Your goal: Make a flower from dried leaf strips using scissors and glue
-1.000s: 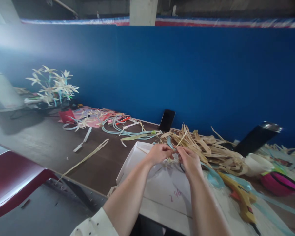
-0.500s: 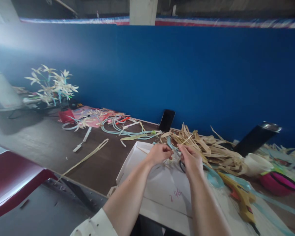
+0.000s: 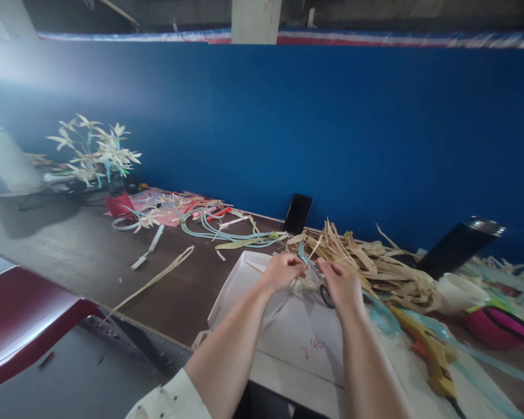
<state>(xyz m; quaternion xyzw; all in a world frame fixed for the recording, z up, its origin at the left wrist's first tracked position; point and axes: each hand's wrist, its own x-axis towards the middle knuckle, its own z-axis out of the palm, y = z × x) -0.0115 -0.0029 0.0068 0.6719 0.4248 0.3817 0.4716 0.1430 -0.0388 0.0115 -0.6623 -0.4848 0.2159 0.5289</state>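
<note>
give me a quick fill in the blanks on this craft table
The left hand and right hand pinch a straw piece over a box that is ____.
The phone leans on a wall coloured ____.
The glue gun lies to the ____ of the right hand.
Missing: white; blue; right.

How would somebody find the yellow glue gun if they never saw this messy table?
Look along the dark brown table below the big blue wall to the flat white cardboard box. Right of that box, beside the person's right forearm, lies the yellow plastic glue gun. It is the only chunky yellow tool there; its neighbours are thin pale blue ribbons and dry tan leaf strips.
</note>
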